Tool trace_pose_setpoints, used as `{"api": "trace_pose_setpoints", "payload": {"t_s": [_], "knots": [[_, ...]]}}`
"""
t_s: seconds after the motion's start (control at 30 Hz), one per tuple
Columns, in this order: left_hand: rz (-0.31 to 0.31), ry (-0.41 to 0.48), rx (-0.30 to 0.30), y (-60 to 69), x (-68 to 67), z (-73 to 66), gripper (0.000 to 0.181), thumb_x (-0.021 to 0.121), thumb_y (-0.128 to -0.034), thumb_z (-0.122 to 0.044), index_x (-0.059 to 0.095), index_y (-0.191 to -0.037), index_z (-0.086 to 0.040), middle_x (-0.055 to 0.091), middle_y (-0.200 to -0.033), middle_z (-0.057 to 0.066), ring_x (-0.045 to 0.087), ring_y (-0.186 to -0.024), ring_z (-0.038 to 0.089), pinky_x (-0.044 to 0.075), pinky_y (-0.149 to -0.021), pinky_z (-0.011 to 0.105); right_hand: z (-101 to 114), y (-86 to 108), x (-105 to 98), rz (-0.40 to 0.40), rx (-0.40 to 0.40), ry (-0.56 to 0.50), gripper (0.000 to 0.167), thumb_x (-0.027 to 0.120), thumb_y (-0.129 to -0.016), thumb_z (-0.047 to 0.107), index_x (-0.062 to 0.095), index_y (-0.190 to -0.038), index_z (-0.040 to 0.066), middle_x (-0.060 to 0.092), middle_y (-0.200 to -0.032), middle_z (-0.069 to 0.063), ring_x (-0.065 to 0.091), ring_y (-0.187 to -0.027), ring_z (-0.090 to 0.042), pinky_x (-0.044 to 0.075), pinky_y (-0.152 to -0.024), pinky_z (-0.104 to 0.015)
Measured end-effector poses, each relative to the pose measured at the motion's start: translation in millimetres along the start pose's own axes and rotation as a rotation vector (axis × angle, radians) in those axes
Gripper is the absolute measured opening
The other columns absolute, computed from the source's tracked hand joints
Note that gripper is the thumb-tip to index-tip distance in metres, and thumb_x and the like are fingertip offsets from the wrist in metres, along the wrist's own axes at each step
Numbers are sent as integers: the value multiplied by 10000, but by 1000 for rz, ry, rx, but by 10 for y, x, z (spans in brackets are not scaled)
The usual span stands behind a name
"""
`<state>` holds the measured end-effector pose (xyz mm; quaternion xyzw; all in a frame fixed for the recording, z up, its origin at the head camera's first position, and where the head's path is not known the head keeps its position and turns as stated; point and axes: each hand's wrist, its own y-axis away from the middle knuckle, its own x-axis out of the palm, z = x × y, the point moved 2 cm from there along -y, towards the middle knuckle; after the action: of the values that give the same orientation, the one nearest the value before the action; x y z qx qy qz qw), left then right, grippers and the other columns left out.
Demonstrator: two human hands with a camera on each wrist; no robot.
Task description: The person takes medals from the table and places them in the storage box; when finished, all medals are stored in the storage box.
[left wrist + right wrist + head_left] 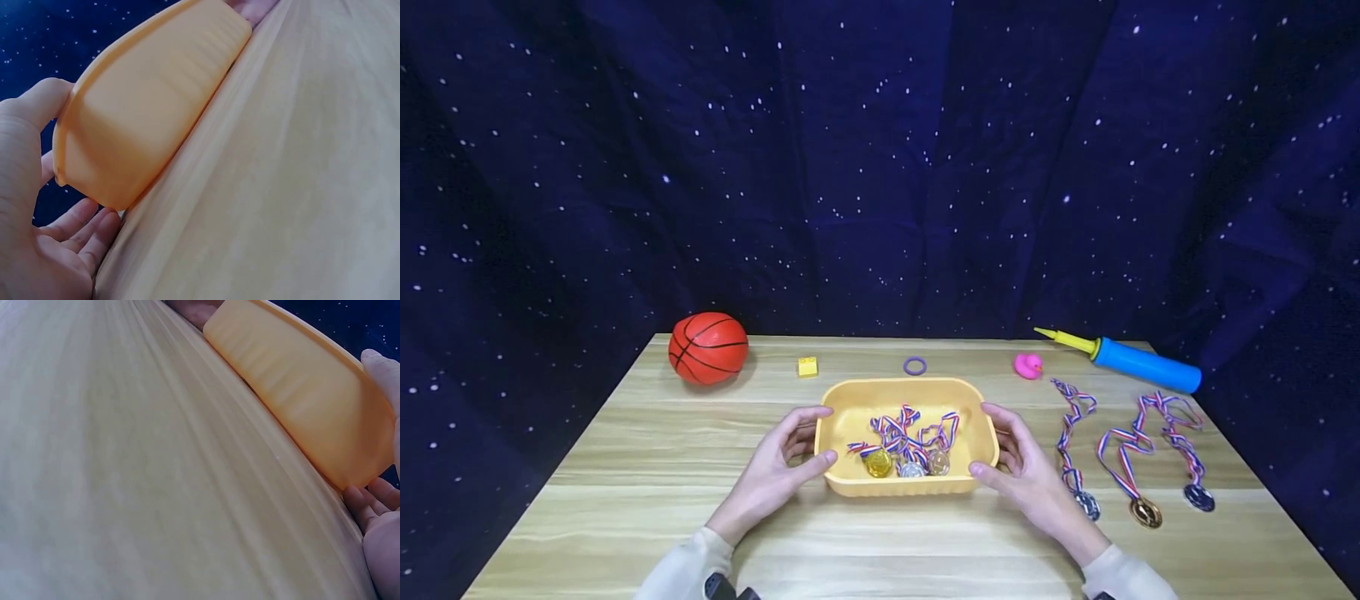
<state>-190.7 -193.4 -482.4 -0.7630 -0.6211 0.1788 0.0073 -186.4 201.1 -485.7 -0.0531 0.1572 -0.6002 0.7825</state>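
Observation:
A yellow-orange basket (906, 487) stands on the table in the head view, with gold (878, 463), silver (912, 470) and bronze (938, 462) medals and their striped ribbons inside. The left hand (782, 462) grips its left end, thumb and a finger at the rim. At the right end the right hand (1026, 475) holds it in the same manner. In the left wrist view, fingertips of the left hand (47, 206) touch the low part of the basket wall (137, 106). The right wrist view has the right hand (378, 512) against the basket (312, 400), fingers near its base.
Along the back lie a red basketball (708, 348), yellow block (807, 367), purple ring (915, 366), pink duck (1027, 366) and blue pump (1146, 365). To the right are three more ribboned medals (1087, 505), (1146, 512), (1198, 497) on the wooden table (625, 483).

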Motion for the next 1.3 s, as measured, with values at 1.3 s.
{"api": "trace_pose_setpoints", "payload": {"t_s": [1.3], "knots": [[-2, -41, 25, 9, 9, 0, 602, 830, -1015, -181, 596, -1566, -243, 648, -1504, 175, 652, -1344, 360, 557, -1123, 331, 264, 722, -1213, -42, -189, 274, 804, 807, -855, -232, 475, -1572, -81, 624, -1412, -99, 689, -1130, -177, 597, -898, -215]]}}
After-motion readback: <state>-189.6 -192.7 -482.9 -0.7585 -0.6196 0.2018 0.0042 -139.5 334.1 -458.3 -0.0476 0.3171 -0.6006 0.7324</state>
